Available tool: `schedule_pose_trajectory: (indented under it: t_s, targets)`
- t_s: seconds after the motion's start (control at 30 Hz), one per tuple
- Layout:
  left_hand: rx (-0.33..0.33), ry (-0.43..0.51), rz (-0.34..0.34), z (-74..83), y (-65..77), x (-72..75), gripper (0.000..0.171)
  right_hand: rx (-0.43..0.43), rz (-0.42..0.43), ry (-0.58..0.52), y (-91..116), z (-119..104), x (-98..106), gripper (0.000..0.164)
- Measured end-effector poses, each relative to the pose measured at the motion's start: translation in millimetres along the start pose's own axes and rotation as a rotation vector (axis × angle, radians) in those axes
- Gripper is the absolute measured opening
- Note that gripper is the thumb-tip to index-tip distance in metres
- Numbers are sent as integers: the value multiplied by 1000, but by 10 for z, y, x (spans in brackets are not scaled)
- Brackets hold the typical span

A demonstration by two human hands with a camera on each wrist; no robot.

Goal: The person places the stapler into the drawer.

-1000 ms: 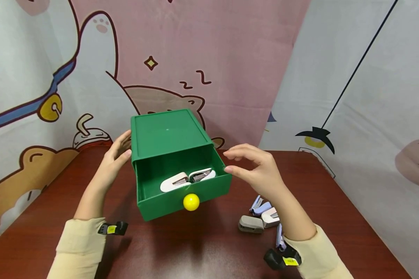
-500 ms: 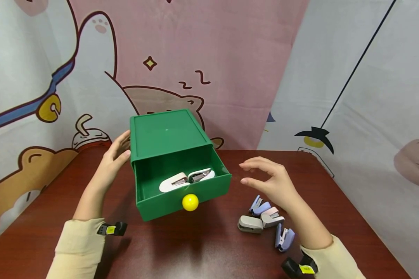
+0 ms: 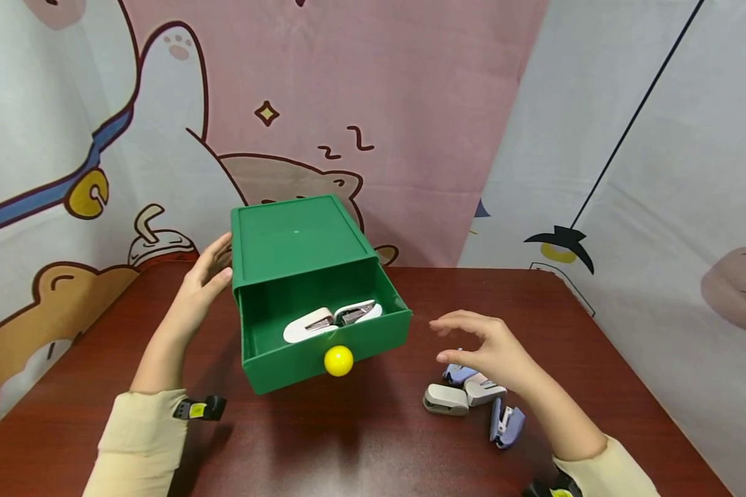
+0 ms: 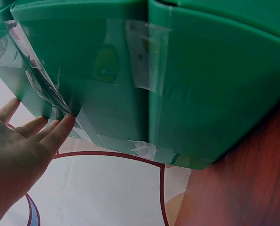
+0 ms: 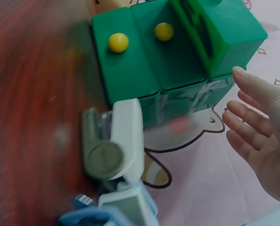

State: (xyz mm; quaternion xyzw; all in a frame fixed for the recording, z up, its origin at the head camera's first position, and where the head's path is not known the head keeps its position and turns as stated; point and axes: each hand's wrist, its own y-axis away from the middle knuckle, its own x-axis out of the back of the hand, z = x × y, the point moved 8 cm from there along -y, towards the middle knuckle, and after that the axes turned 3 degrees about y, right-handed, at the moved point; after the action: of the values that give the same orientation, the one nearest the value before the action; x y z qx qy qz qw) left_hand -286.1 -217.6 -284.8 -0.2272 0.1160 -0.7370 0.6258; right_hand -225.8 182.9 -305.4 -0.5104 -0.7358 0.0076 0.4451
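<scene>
A stacked green drawer unit (image 3: 298, 238) stands mid-table with its top drawer (image 3: 273, 366) pulled out. Inside that drawer lie white mini staplers (image 3: 311, 324). My left hand (image 3: 195, 286) touches the unit's left side with extended fingertips, as the left wrist view also shows against its taped wall (image 4: 107, 70). Right of the unit, my right hand (image 3: 494, 352) hovers with thumb and fingers apart, holding nothing. Below it lie a grey stapler (image 3: 445, 400), a white and pink stapler (image 3: 485, 391) and two lavender-blue ones, the nearer stapler (image 3: 506, 423) fully visible and the farther partly hidden by the hand.
A yellow round knob (image 3: 338, 361) sticks out from the pulled-out drawer's front. In the right wrist view, lower drawers with yellow knobs (image 5: 118, 42) are shut. The brown table (image 3: 323, 455) extends around the unit, and a patterned curtain (image 3: 435, 138) hangs behind.
My right hand has moved away from the drawer's right side, rightward and down over the loose staplers. My left hand and the drawer unit stay as they were.
</scene>
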Motion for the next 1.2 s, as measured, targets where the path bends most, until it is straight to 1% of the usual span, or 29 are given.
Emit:
schedule_pose_trajectory:
  t_s: [0.33, 0.67, 0.77, 0.9, 0.97, 1.2]
  targets:
    - [-4, 5, -4, 2, 1, -7, 56, -6, -120, -19, 193, 208, -156, 42]
    - [-2, 2, -3, 7, 3, -5, 56, 7, -215, -37, 307, 269, -277, 40]
    - [-3, 1, -3, 8, 3, -9, 56, -20, -241, -30, 346, 327, -312, 40]
    - [-7, 8, -2, 12, 2, -12, 56, -82, -284, -30, 394, 419, -357, 40]
    - [-8, 10, -3, 13, 1, -12, 56, -95, -302, -36, 410, 443, -379, 40]
    - [-3, 6, -5, 15, 2, -9, 56, -14, -321, -36, 424, 428, -444, 39]
